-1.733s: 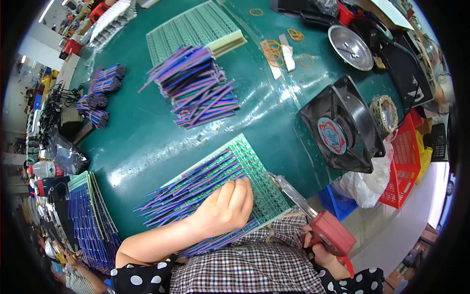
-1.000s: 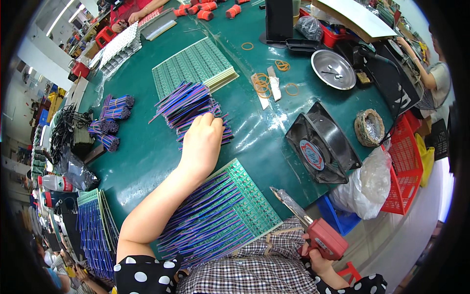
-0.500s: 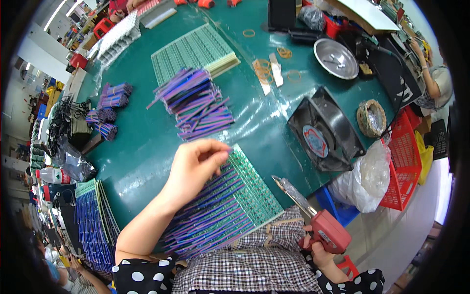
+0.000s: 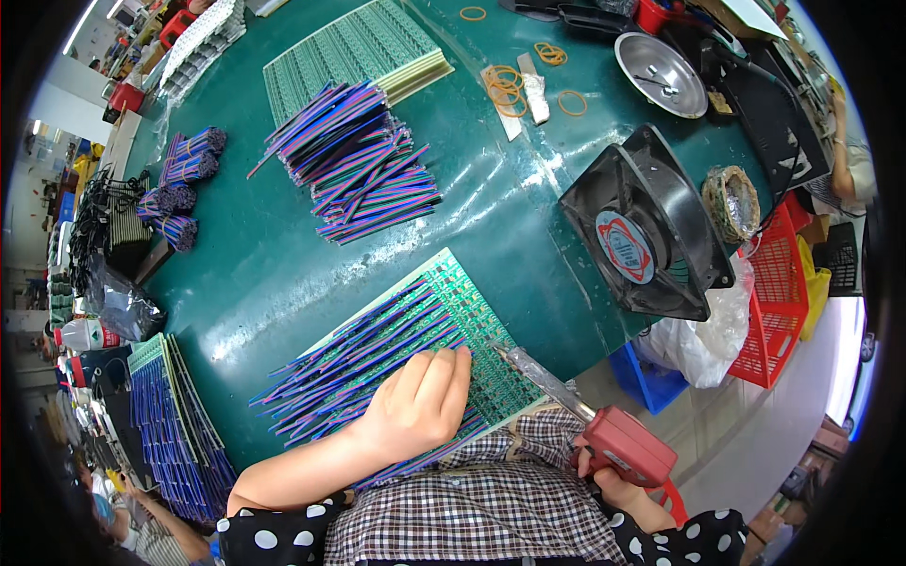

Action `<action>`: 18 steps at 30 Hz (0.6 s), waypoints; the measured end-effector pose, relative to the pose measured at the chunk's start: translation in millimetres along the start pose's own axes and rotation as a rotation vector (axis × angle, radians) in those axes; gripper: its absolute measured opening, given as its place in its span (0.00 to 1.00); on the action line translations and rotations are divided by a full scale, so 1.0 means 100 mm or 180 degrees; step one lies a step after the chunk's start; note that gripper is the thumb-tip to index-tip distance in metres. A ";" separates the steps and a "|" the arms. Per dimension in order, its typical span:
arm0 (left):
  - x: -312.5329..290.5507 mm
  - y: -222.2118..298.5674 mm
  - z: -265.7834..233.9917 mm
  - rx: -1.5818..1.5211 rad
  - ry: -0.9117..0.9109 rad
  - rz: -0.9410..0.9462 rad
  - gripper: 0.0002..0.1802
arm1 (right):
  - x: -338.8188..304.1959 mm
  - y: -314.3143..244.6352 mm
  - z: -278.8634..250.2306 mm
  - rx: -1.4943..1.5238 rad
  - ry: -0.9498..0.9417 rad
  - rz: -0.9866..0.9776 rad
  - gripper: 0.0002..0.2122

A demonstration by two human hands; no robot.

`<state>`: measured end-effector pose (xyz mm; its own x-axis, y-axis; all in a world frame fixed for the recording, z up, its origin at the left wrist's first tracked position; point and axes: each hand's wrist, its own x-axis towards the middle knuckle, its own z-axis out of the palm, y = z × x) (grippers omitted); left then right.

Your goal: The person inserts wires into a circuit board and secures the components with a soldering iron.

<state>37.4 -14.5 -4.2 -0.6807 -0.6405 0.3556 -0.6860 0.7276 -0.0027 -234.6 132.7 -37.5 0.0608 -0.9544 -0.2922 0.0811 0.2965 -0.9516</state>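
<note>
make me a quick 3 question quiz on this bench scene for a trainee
1. True or false: the left hand rests on the coloured wires laid across the green circuit board panel.
2. Which tool does the right hand hold? A) scissors B) red soldering gun C) tweezers
3. Fill in: the loose pile of cut wires lies on the table between the near panel and the far ____ of green boards.

Key
1. True; the palm and fingers lie on the wires.
2. B; its metal tip reaches the panel's near right part.
3. stack
</note>
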 end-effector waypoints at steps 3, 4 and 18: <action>0.01 0.02 0.00 0.0071 -0.0002 -0.0024 0.14 | -0.02 0.11 -0.03 -0.1804 0.0073 -0.0378 0.26; 0.01 0.02 0.00 0.0094 0.0014 -0.0039 0.14 | -0.02 0.11 -0.01 -0.1808 0.0065 -0.0370 0.26; 0.01 0.03 0.01 0.0136 -0.0053 0.0014 0.13 | 0.05 0.08 0.07 -0.1525 0.0250 -0.0182 0.24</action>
<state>34.8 -13.0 -4.5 -0.6876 -0.6415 0.3400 -0.6931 0.7195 -0.0442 -227.2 130.3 -45.8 -0.0073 -0.9739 -0.2268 -0.3861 0.2120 -0.8978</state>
